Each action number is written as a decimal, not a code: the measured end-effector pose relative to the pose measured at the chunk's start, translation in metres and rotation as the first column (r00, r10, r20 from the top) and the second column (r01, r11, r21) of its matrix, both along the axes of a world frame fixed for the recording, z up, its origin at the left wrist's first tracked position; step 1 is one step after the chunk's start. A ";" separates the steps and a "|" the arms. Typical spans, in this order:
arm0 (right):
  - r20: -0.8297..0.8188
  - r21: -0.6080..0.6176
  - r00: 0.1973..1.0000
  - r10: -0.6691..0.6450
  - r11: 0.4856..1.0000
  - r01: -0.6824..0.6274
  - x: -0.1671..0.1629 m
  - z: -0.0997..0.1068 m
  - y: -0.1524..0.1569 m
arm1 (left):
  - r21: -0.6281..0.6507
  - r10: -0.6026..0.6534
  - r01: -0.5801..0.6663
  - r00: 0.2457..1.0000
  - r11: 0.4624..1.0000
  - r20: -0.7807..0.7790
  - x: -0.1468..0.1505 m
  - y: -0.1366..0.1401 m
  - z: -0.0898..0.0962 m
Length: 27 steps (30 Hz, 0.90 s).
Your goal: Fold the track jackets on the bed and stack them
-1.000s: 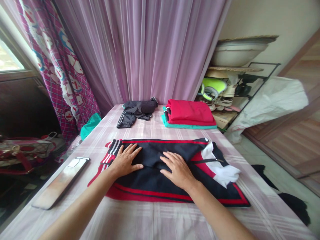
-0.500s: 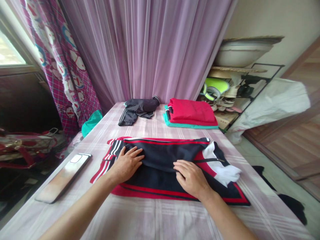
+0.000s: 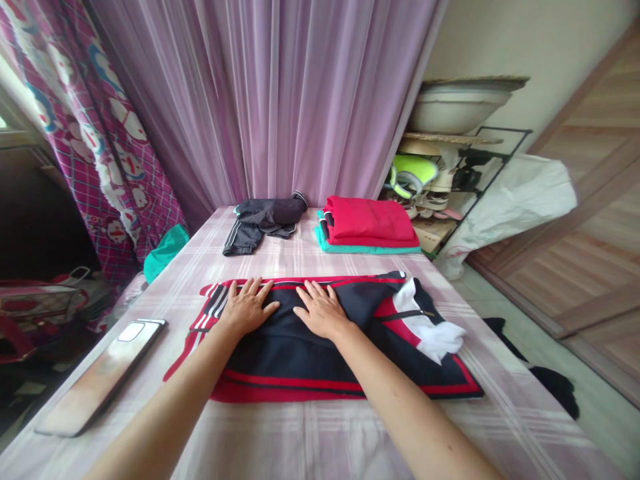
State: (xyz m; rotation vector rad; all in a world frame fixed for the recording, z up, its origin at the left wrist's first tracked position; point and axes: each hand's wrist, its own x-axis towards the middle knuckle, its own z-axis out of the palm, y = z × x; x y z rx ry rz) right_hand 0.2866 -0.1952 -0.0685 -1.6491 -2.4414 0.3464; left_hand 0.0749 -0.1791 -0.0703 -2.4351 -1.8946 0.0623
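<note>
Fingers spread, gripping nothing, my left hand (image 3: 246,309) and right hand (image 3: 321,311) rest atop the folded track jacket (image 3: 295,357), likely flattening it.

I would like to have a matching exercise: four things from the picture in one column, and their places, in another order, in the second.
1. left hand
2. phone
3. folded red cloth
4. white basin

A. on a turquoise cloth
B. at the top of the rack
C. flat on the dark garment
D. on the tablecloth

Pairs: 1-C, 2-D, 3-A, 4-B
</note>
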 end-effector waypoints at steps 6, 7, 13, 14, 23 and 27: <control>0.141 -0.057 0.966 -0.219 0.972 0.229 0.068 -0.019 0.007 | 0.017 -0.008 0.008 1.000 1.000 0.016 -0.006 0.001 -0.011; 0.165 -0.051 0.949 -0.267 0.959 0.279 0.083 -0.020 0.007 | 0.023 -0.009 0.008 1.000 1.000 0.023 -0.006 0.001 -0.011; 0.225 0.093 0.856 -0.464 0.885 0.456 0.135 -0.032 0.008 | 0.028 -0.011 0.010 0.999 1.000 0.033 -0.002 0.002 -0.011; 0.208 0.110 0.865 -0.457 0.890 0.443 0.139 -0.032 0.009 | 0.036 -0.011 0.009 0.999 0.999 0.041 -0.003 0.002 -0.011; 0.063 0.287 0.901 -0.428 0.873 0.395 0.216 -0.003 0.026 | 0.241 -0.316 0.250 0.902 0.938 0.293 0.041 -0.037 0.013; 0.180 0.201 0.911 -0.371 0.921 0.335 0.226 0.000 0.030 | 0.041 -0.433 0.447 0.834 0.893 0.341 0.115 -0.073 0.015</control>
